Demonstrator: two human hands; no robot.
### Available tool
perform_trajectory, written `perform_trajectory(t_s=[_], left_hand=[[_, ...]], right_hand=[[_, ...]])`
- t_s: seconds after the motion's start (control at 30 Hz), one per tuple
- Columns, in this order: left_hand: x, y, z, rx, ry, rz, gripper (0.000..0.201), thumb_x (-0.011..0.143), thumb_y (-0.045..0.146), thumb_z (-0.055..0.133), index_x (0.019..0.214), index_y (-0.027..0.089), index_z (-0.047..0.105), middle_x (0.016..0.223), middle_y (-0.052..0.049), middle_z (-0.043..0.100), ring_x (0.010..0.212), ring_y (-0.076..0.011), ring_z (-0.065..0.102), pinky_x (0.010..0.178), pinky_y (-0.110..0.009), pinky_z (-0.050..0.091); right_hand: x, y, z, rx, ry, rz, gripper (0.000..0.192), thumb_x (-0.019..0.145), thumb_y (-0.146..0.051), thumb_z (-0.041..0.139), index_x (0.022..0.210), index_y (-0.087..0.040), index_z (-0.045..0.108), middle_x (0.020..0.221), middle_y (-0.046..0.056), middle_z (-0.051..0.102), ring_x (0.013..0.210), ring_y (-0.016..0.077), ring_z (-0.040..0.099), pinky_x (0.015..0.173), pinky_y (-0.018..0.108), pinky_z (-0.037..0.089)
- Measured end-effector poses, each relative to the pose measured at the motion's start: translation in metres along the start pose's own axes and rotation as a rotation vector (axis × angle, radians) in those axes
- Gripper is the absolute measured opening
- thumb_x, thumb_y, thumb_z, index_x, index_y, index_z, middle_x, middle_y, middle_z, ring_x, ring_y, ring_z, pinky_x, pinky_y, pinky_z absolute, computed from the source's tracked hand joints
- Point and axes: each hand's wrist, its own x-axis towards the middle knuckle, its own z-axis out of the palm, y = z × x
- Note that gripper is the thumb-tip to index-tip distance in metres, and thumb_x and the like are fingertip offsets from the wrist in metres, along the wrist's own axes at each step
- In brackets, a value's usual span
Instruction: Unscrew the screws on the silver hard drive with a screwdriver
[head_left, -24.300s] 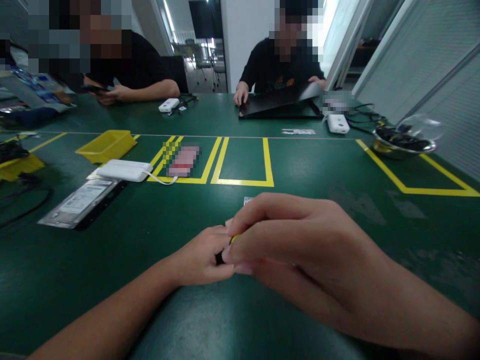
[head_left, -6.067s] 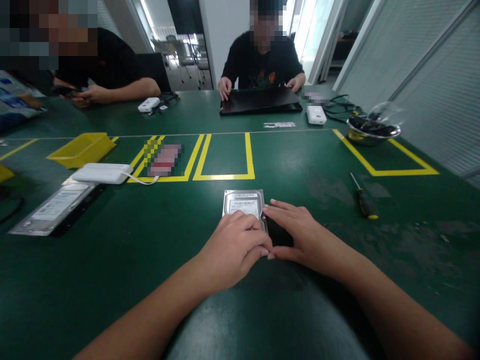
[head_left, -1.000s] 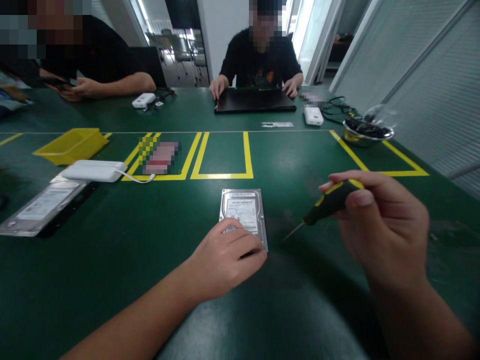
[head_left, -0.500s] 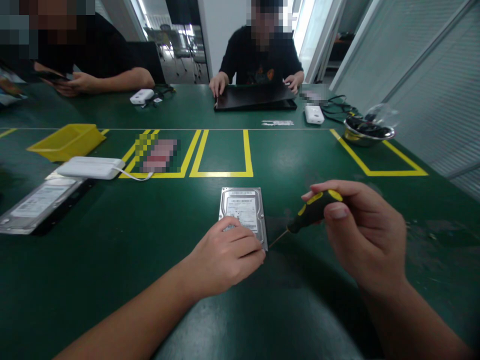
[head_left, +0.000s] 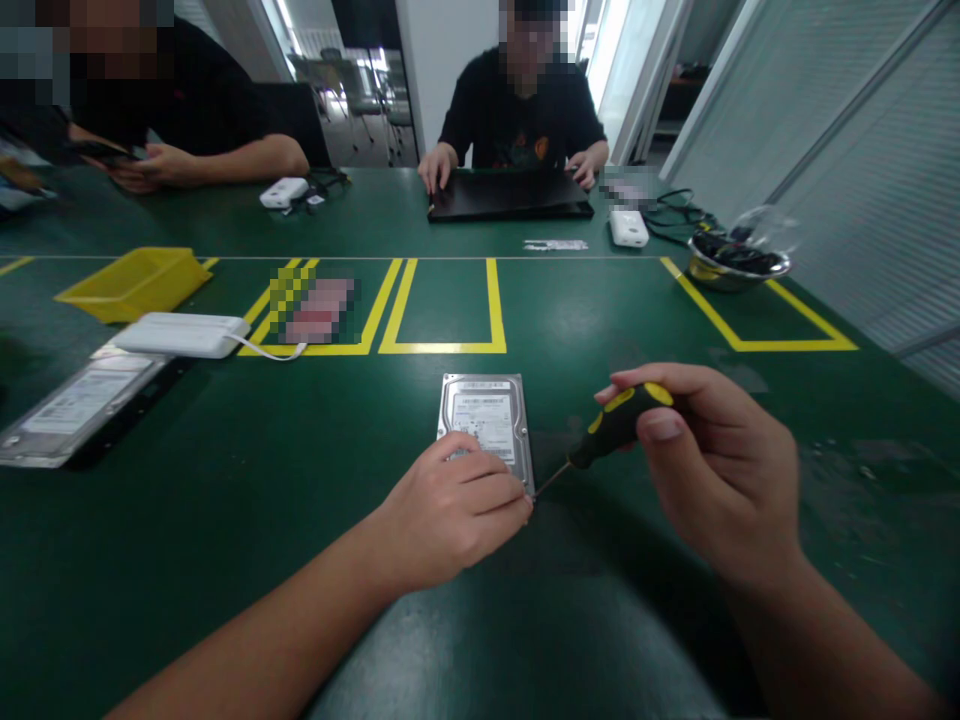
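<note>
A silver hard drive (head_left: 484,415) lies label up on the green table in front of me. My left hand (head_left: 457,505) is closed over its near end, fingers wrapped across to the near right corner, hiding part of the label. In my right hand (head_left: 720,470) is a black and yellow screwdriver (head_left: 619,425), gripped by the handle between thumb and fingers. Its thin shaft slants down to the left, and the tip is at the drive's near right corner, beside my left fingertips. Whether the tip sits in a screw I cannot tell.
On the left lie another drive-like unit (head_left: 90,400), a white power bank (head_left: 184,335) with a cable and a yellow bin (head_left: 139,285). A metal bowl (head_left: 739,270) of cables stands at the right. Across the table, one person handles a black panel (head_left: 510,195); another holds a phone.
My right hand and the screwdriver have shifted slightly left, bringing the tip closer to the drive's corner. My left hand stays put. The person opposite has lowered the black panel.
</note>
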Motion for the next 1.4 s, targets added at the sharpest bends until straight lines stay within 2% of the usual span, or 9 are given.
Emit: perform_trajectory(t_s=[0.3,0.63,0.8,1.03,1.2,1.27,1.4], left_hand=[[0.000,0.000,0.000,-0.004,0.008,0.006,0.007,0.094,0.018,0.063,0.100,0.016,0.067,0.097,0.000,0.074,0.093,-0.0170,0.066,0.078,-0.036,0.044],[-0.001,0.000,0.000,-0.009,0.014,0.022,0.009,0.094,0.019,0.063,0.102,0.016,0.067,0.098,0.000,0.074,0.094,-0.0173,0.066,0.079,-0.036,0.046],[-0.002,0.000,0.001,-0.008,0.001,0.035,0.010,0.094,0.019,0.062,0.103,0.017,0.067,0.100,0.000,0.074,0.095,-0.0178,0.066,0.081,-0.036,0.047],[-0.003,0.002,0.000,-0.020,-0.011,0.027,0.012,0.094,0.019,0.062,0.105,0.018,0.067,0.101,0.000,0.075,0.095,-0.0187,0.066,0.082,-0.035,0.048],[-0.003,0.004,-0.002,-0.073,0.007,0.001,0.014,0.093,0.025,0.062,0.104,0.019,0.069,0.101,-0.001,0.075,0.098,-0.0199,0.067,0.083,-0.036,0.049],[-0.003,0.005,-0.003,-0.111,0.016,-0.018,0.015,0.093,0.026,0.062,0.104,0.019,0.069,0.101,-0.002,0.076,0.100,-0.0206,0.067,0.085,-0.036,0.049],[-0.004,0.007,-0.005,-0.160,0.040,-0.044,0.018,0.092,0.024,0.061,0.105,0.017,0.070,0.101,-0.003,0.076,0.101,-0.0205,0.067,0.089,-0.036,0.050]], right_hand=[[-0.001,-0.001,-0.004,-0.064,-0.052,-0.038,0.021,0.094,-0.026,0.059,0.114,-0.026,0.065,0.101,0.002,0.068,0.086,0.0122,0.064,0.068,0.022,0.052],[0.005,-0.012,-0.010,-0.211,-0.190,-0.257,0.024,0.093,-0.020,0.058,0.116,-0.021,0.061,0.100,0.000,0.067,0.090,0.0090,0.062,0.078,0.022,0.048],[0.008,-0.021,-0.013,-0.244,-0.282,-0.333,0.028,0.090,-0.017,0.059,0.118,-0.017,0.061,0.104,0.004,0.065,0.095,0.0112,0.060,0.078,0.024,0.048],[0.010,-0.032,-0.012,-0.248,-0.265,-0.357,0.030,0.089,-0.015,0.060,0.117,-0.013,0.066,0.101,0.008,0.060,0.086,0.0132,0.058,0.070,0.028,0.049],[0.014,-0.039,-0.012,-0.221,-0.294,-0.347,0.035,0.085,-0.014,0.063,0.119,-0.014,0.061,0.087,0.003,0.058,0.076,0.0125,0.055,0.066,0.028,0.047],[0.017,-0.044,-0.014,-0.222,-0.349,-0.344,0.033,0.083,-0.013,0.064,0.115,-0.017,0.060,0.087,0.002,0.059,0.075,0.0127,0.054,0.065,0.028,0.046],[0.026,-0.058,-0.021,-0.260,-0.557,-0.323,0.020,0.084,-0.014,0.060,0.103,-0.020,0.061,0.093,0.003,0.064,0.075,0.0123,0.056,0.064,0.027,0.047]])
